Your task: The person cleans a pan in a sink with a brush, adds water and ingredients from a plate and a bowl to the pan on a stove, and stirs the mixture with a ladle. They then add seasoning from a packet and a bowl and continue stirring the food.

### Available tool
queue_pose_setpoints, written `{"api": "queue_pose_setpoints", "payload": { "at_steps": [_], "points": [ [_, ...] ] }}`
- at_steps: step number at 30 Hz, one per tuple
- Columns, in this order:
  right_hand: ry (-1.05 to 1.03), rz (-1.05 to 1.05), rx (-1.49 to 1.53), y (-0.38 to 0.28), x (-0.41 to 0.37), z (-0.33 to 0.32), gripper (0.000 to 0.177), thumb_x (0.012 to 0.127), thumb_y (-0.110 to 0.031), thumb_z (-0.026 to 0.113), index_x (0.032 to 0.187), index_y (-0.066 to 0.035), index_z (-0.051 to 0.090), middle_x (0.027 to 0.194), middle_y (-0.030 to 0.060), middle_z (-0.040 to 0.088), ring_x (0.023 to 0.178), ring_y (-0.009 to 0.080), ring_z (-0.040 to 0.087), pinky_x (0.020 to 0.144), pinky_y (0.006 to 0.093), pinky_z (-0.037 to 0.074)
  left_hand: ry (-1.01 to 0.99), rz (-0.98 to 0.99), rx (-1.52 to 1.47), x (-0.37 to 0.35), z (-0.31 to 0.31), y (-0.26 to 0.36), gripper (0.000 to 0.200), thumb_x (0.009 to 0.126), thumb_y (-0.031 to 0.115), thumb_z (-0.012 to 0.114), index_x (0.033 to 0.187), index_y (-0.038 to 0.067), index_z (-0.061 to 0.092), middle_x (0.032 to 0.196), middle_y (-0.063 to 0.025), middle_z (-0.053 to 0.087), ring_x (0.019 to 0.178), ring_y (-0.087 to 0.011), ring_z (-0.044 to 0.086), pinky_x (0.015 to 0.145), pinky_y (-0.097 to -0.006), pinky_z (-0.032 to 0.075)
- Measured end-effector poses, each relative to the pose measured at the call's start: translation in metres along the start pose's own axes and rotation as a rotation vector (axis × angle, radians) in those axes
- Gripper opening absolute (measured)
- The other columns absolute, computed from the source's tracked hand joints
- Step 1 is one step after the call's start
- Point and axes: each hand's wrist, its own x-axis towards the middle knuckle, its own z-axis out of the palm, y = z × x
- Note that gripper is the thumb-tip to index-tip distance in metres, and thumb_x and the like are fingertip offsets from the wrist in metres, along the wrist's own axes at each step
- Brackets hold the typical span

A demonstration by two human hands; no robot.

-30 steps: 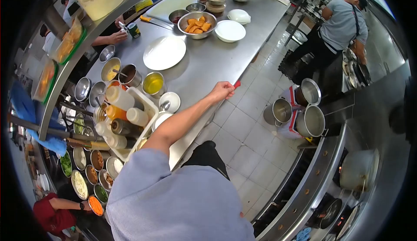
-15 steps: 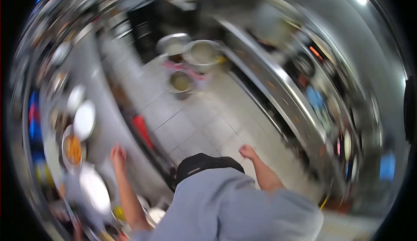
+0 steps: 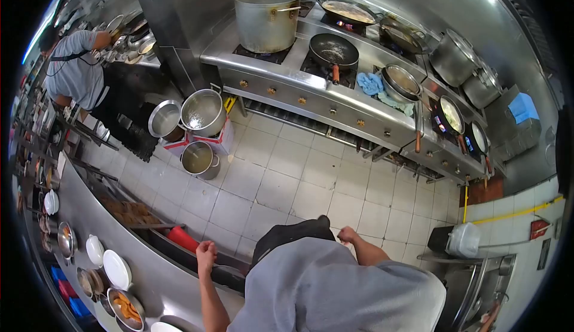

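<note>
1. Head view, left side: the left hand (image 3: 206,251) sits at the edge of the steel counter (image 3: 156,275). Its fingers are curled into a fist with nothing showing in them. I cannot tell whether it presses on the edge.
2. Head view, right side: the right hand (image 3: 345,235) hangs free above the tiled floor (image 3: 281,182), fingers curled shut and apparently empty.
3. The step looks like a turn from the counter toward the stove range (image 3: 311,90). The left hand would steady it best with only a light touch on the edge, well apart from the white plate (image 3: 116,269).
4. Head view, ahead: the small pot (image 3: 199,157) stands on the floor to the left, so crossing the bare tiles straight ahead keeps the feet clear of it.
</note>
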Motion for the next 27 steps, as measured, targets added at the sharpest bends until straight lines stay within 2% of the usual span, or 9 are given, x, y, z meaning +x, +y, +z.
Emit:
{"api": "queue_pose_setpoints", "payload": {
  "at_steps": [3,9,12,16,17,19,21,23,27],
  "points": [
    [-0.055,0.171,0.107,0.013,-0.013,-0.010,0.018,0.077,-0.015,0.060,0.075,0.002,0.066,0.067,0.0111,0.066,0.060,0.0170,0.064,0.050,0.0303,0.054,-0.087,-0.027,0.143,0.006,0.022,-0.012,0.016,0.088,0.013,0.060,0.096,0.000,0.060,0.075,-0.0043,0.061,0.061,-0.0108,0.055,0.053,-0.0252,0.046],
    [0.066,0.071,0.352,0.007,-0.011,-0.040,0.015,0.078,-0.011,0.057,0.082,0.001,0.064,0.069,0.0089,0.061,0.057,0.0152,0.059,0.047,0.0299,0.051,-0.208,-0.057,0.396,0.018,0.058,-0.096,0.021,0.084,0.014,0.062,0.096,-0.003,0.064,0.080,-0.0097,0.067,0.073,-0.0157,0.064,0.066,-0.0298,0.050],
    [0.099,-0.116,0.800,0.010,0.006,-0.078,0.016,0.082,-0.011,0.053,0.079,0.000,0.064,0.069,0.0067,0.059,0.057,0.0141,0.056,0.047,0.0295,0.048,-0.225,-0.077,0.609,-0.011,0.080,-0.083,0.026,0.081,0.020,0.065,0.095,-0.002,0.066,0.082,-0.0130,0.069,0.078,-0.0209,0.067,0.073,-0.0326,0.052],
    [0.283,-0.467,1.260,-0.012,-0.005,-0.230,0.023,0.094,-0.028,0.053,0.092,-0.006,0.061,0.071,0.0017,0.057,0.060,0.0136,0.055,0.054,0.0273,0.047,-0.215,-0.163,0.630,-0.017,0.093,-0.103,0.028,0.079,0.021,0.065,0.096,-0.001,0.067,0.080,-0.0132,0.069,0.075,-0.0226,0.067,0.071,-0.0340,0.053],
    [0.181,-0.498,1.503,-0.048,-0.044,-0.289,0.030,0.093,-0.035,0.056,0.093,-0.005,0.061,0.077,0.0032,0.062,0.067,0.0138,0.059,0.059,0.0280,0.051,-0.203,-0.189,0.636,-0.020,0.092,-0.113,0.027,0.079,0.021,0.065,0.096,-0.001,0.068,0.079,-0.0129,0.069,0.073,-0.0223,0.068,0.069,-0.0340,0.054],
    [0.060,-0.816,1.611,-0.058,-0.071,-0.382,0.045,0.090,-0.044,0.058,0.098,0.000,0.061,0.100,0.0145,0.068,0.091,0.0221,0.067,0.078,0.0352,0.057,-0.212,-0.169,0.547,-0.017,0.088,-0.130,0.025,0.079,0.019,0.063,0.091,-0.003,0.067,0.073,-0.0120,0.068,0.063,-0.0185,0.066,0.058,-0.0328,0.052],
    [0.126,-0.802,1.732,-0.054,-0.077,-0.459,0.068,0.090,-0.055,0.052,0.114,0.009,0.048,0.116,0.0276,0.057,0.101,0.0350,0.062,0.085,0.0449,0.055,-0.123,-0.171,0.538,-0.032,0.098,-0.093,0.023,0.080,0.016,0.061,0.090,-0.005,0.065,0.069,-0.0112,0.065,0.058,-0.0189,0.063,0.055,-0.0333,0.051],
    [0.119,-0.750,1.905,-0.061,-0.079,-0.517,0.086,0.091,-0.053,0.050,0.135,0.015,0.020,0.131,0.0334,0.041,0.114,0.0415,0.053,0.097,0.0467,0.048,-0.023,-0.183,0.346,-0.032,0.104,-0.098,0.021,0.081,0.014,0.060,0.090,-0.006,0.063,0.065,-0.0097,0.063,0.053,-0.0179,0.059,0.050,-0.0321,0.049],
    [-0.223,-0.831,1.723,-0.047,-0.034,-0.599,0.066,0.097,-0.034,0.049,0.134,0.015,0.026,0.127,0.0314,0.047,0.106,0.0344,0.060,0.086,0.0355,0.057,0.053,-0.249,0.207,-0.050,0.132,-0.085,0.018,0.082,0.010,0.057,0.089,-0.006,0.061,0.061,-0.0068,0.058,0.046,-0.0149,0.052,0.041,-0.0288,0.043]
  ]
}}
